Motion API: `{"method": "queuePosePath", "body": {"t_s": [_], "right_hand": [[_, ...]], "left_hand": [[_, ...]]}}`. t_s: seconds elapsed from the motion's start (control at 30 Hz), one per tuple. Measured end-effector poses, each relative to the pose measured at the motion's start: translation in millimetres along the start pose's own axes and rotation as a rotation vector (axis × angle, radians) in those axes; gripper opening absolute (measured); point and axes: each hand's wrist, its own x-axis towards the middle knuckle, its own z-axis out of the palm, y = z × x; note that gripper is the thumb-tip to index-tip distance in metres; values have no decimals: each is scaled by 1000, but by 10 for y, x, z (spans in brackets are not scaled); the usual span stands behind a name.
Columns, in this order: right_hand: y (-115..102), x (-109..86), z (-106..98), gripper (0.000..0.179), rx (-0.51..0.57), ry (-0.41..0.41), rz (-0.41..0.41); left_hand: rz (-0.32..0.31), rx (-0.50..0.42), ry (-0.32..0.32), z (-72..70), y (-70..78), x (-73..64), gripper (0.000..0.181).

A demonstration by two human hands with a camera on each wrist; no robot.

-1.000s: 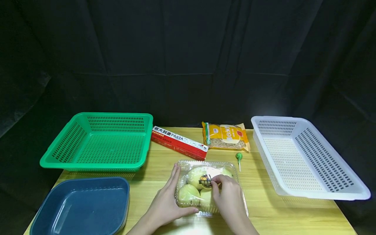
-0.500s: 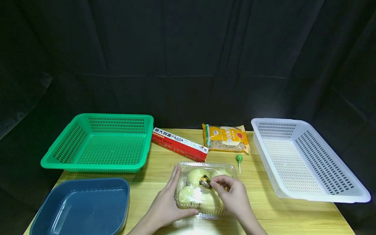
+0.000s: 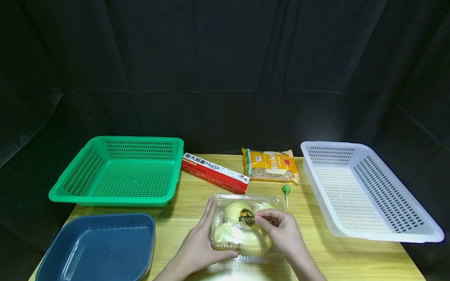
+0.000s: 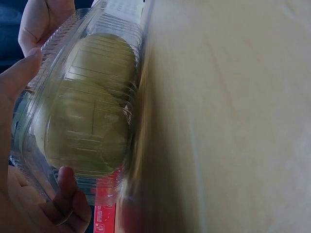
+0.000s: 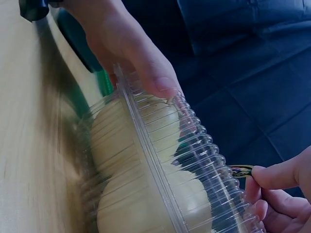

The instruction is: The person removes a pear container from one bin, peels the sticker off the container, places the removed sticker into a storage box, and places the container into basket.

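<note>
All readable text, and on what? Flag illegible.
"意大利面 PASTA": pasta box, white band.
"omato sauce": same box, red part; first letter unclear.
"品水": round sticker pinched by the right hand; other characters unclear.
"心米": orange bag; neighbouring characters unclear.
Unreadable: other print on box and bag; white patch, left wrist view.

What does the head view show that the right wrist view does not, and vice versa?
Only the head view shows the white basket, the yellow bag and the lollipop. Only the right wrist view shows the sticker edge-on, and a dark object I cannot identify. Both show the sticker itself, the clear container, pale round fruits, left hand, right hand and table.
</note>
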Motion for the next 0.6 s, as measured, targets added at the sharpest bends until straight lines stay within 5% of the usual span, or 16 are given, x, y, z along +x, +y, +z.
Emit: {"method": "queuePosePath", "body": {"t_s": [0.33,0.6], "right_hand": [[-17,55,-120,22,37,20,31],[-51,47,-149,23,55,15,48]], "left_hand": [[-9,22,-5,-21,10,2,144],[-26,200,-46,-212,102,-78,140]]}}
